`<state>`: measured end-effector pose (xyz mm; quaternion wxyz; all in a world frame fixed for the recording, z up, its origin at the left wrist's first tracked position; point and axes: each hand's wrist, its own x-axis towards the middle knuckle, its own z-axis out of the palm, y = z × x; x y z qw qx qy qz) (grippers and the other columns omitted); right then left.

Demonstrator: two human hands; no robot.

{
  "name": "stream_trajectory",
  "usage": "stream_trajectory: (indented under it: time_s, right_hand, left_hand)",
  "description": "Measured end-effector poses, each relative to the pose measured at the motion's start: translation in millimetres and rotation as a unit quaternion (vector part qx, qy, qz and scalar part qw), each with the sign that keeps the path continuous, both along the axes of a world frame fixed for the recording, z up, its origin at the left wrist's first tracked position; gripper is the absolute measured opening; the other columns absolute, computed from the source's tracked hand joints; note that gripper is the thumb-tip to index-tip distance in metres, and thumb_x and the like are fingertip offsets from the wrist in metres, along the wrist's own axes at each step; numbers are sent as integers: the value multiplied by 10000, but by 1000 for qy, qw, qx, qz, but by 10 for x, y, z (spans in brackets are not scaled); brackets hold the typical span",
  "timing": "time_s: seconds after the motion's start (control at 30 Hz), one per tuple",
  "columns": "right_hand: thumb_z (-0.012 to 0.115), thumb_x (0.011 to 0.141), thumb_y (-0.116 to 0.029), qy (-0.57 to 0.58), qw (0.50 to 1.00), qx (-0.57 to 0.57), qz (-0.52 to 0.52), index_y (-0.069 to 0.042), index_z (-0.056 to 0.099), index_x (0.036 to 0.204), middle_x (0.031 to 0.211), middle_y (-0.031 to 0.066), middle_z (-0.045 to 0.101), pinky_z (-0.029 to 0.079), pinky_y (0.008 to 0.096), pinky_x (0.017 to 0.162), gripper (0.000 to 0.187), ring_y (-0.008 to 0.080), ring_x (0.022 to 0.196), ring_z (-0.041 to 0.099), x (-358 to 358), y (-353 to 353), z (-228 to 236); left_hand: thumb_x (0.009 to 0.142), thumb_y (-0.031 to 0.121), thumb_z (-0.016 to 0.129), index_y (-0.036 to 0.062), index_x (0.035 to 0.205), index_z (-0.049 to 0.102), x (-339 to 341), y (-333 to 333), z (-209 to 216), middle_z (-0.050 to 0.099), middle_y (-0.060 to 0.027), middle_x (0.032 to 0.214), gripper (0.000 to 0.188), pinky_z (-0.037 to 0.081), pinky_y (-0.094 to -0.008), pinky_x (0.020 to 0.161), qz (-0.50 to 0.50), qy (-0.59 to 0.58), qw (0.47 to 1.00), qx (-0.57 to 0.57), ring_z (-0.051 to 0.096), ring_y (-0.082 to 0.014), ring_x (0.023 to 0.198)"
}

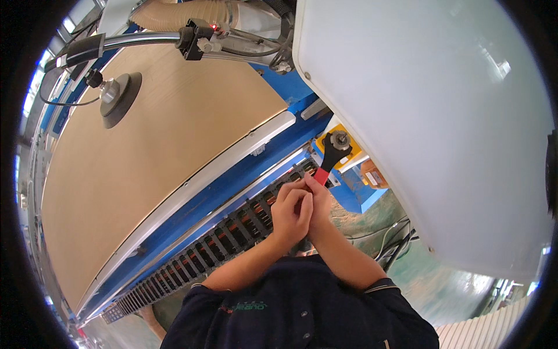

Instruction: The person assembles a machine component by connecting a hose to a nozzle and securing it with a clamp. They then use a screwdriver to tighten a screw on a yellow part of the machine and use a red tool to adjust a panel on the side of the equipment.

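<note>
A black wrench with a red handle [329, 158] sits with its head around a metal nut on a tool spindle [339, 138], under the big white machine hood [424, 116]. My left hand [292, 210] and my right hand [317, 195] are pressed together, both closed around the red end of the wrench handle. My left hand lies over the right, so most of the right hand's fingers are hidden. Both forearms come up from the lower edge in dark short sleeves.
A large brown wooden panel [145, 168] lies on the blue machine bed at left. A black cable chain [221, 244] runs along the bed's front edge. A black suction cup [119, 96] on a chrome arm rests on the panel. Cables lie on the green floor [395, 232].
</note>
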<state>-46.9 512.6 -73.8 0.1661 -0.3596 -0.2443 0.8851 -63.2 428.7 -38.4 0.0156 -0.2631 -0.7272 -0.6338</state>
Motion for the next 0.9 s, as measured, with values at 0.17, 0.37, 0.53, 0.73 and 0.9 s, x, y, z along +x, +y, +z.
stream_trajectory:
  time_s: [0.17, 0.37, 0.53, 0.73, 0.9]
  right_hand:
    - [646, 915, -175, -6, 998, -29, -54, -131, 574, 695, 681, -24, 544, 412, 254, 550, 236, 101, 596, 515, -51, -106, -30]
    - [559, 942, -177, 38, 996, 25, -71, -94, 554, 721, 696, -4, 534, 425, 277, 592, 236, 117, 628, 524, -282, -233, -57]
    - [507, 961, -232, 87, 995, -33, -23, -88, 528, 733, 721, 16, 523, 438, 289, 668, 270, 142, 675, 531, -334, -198, 143]
    - [435, 982, -274, 77, 995, 57, 27, -39, 587, 802, 774, 65, 596, 461, 304, 715, 332, 186, 737, 569, -359, -157, 171]
    - [485, 938, -261, 105, 991, -47, 66, -43, 581, 808, 766, 79, 590, 471, 337, 720, 272, 219, 732, 571, -329, -15, 215]
  left_hand:
    - [832, 13, 668, -28, 829, 644, -111, -69, 3, 695, -203, 992, 48, 546, -324, 741, -6, 35, 999, 11, 702, -298, 847]
    - [864, 7, 629, -33, 849, 651, -341, -154, -65, 712, -187, 907, 47, 540, -311, 745, 13, 5, 999, 45, 710, -281, 825]
    - [912, 75, 580, -21, 910, 617, -286, -151, -39, 668, -155, 943, 103, 506, -336, 790, 46, 6, 998, 47, 653, -279, 869]
    - [942, 103, 537, -34, 882, 590, -233, -51, -2, 613, -142, 951, 159, 468, -339, 832, 123, 50, 991, 25, 603, -246, 900]
    - [893, 53, 614, -27, 857, 598, -251, -33, 36, 625, -151, 930, 90, 477, -335, 799, 183, 117, 976, -21, 623, -245, 881]
